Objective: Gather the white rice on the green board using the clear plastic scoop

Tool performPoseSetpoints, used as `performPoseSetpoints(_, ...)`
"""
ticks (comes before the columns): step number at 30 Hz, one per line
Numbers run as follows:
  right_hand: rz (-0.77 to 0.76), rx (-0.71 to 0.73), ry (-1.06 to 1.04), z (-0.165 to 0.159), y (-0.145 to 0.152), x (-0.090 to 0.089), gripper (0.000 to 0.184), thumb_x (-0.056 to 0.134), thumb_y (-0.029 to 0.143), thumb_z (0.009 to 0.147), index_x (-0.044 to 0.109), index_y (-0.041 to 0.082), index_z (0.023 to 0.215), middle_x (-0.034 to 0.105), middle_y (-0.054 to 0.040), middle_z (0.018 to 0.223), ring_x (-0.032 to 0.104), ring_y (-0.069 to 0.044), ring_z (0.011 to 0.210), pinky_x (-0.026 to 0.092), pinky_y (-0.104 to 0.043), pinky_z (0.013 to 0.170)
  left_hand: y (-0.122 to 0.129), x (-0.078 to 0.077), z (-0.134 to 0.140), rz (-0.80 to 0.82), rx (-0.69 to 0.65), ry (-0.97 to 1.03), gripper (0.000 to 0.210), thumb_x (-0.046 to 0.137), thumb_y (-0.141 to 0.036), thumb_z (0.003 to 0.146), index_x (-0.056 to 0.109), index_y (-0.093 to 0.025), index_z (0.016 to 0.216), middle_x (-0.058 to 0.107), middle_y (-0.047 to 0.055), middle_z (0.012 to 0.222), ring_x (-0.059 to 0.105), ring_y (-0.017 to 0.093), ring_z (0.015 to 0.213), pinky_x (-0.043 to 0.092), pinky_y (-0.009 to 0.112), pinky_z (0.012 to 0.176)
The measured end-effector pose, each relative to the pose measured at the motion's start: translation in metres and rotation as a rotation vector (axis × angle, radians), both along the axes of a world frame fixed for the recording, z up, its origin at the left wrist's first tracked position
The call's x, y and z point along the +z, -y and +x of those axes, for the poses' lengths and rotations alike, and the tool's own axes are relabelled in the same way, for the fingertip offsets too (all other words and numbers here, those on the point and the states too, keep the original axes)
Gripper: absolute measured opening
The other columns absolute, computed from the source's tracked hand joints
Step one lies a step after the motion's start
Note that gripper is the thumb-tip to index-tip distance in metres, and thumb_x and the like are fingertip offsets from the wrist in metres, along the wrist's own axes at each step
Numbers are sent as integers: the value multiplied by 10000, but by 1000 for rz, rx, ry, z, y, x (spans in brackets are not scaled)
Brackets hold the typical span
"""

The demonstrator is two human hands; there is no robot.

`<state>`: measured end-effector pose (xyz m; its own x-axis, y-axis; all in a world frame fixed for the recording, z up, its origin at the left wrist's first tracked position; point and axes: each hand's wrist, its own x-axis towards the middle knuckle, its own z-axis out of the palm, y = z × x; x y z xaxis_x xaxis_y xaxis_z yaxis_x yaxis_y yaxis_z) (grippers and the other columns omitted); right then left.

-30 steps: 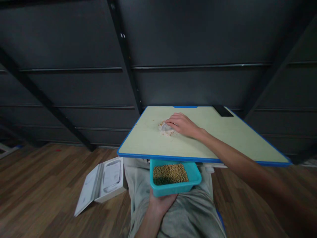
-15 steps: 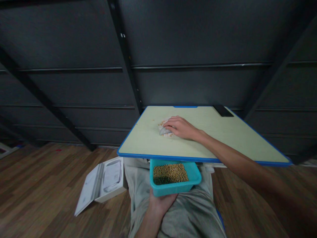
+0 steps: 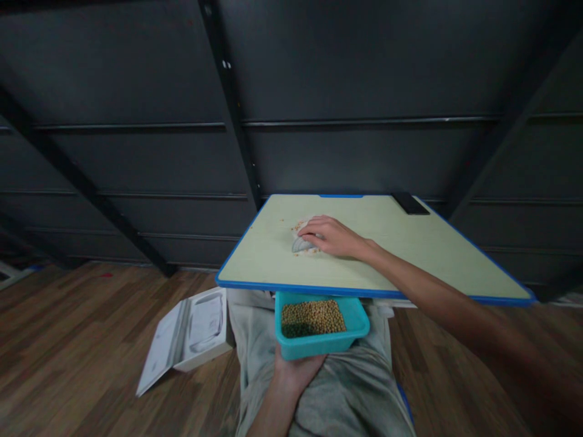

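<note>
My right hand (image 3: 328, 235) is closed on a clear, half-round plate that looks like a protractor (image 3: 299, 244). It is held low over the small table (image 3: 255, 261), on a whitish patch scattered with tan crumbs (image 3: 298, 225); my fingers hide part of this. Below the table's front edge, over my lap, my left hand (image 3: 298, 370) grips a turquoise plastic tub (image 3: 314, 348) from underneath. Most of its fingers are hidden by the tub. Round tan beans (image 3: 319, 315) lie inside, looking greenish in the shaded left corner.
At the table's far right corner lies a black phone (image 3: 410, 203). An open white box (image 3: 207, 325) with its lid folded out sits on the wooden floor (image 3: 91, 328) to my left. A dark panelled wall (image 3: 355, 158) stands right behind the table.
My right hand and the protractor have shifted very slightly, with the plate's curved edge a little lower and further left. The left hand and tub have hardly moved.
</note>
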<state>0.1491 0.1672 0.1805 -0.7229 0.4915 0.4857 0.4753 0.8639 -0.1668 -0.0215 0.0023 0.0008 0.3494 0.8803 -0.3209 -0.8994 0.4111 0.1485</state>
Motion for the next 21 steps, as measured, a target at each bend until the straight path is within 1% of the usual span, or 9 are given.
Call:
performPoseSetpoints(4, 3, 17, -14, -1, 1, -1, 214, 545, 239, 1053, 735, 197, 1143, 766, -83, 1124, 666, -198, 1080, 461, -387, 984, 1, 2, 0, -29, -13, 21, 439, 416, -248, 986, 683, -323, 1327, 756, 77, 1297, 686, 322, 1216, 505, 633, 1066)
performPoseSetpoints(8, -5, 34, -24, -2, 3, 0, 210, 551, 245, 1050, 738, 213, 1141, 767, -80, 1126, 671, -203, 1086, 470, -400, 980, 1, 1, -1, -59, -3, 5, 436, 424, -245, 984, 682, -307, 1330, 754, 94, 1299, 691, 328, 1205, 518, 626, 1051)
performPoseSetpoints(15, -20, 83, -47, -6, 7, 0, 229, 548, 257, 1051, 745, 199, 1151, 768, -98, 1118, 674, -214, 1068, 494, -415, 962, 1, -2, -1, 36, -11, 33, 477, 398, -262, 992, 608, -333, 1414, 730, 89, 1347, 692, 326, 1208, 498, 650, 1067)
performPoseSetpoints(21, -34, 106, -46, -11, 10, -1, 249, 542, 288, 1061, 745, 204, 1179, 767, -94, 1098, 668, -208, 1047, 490, -408, 974, 1, -2, 1, 26, -4, 10, 464, 408, -247, 991, 628, -330, 1391, 737, 80, 1337, 687, 323, 1221, 481, 655, 1090)
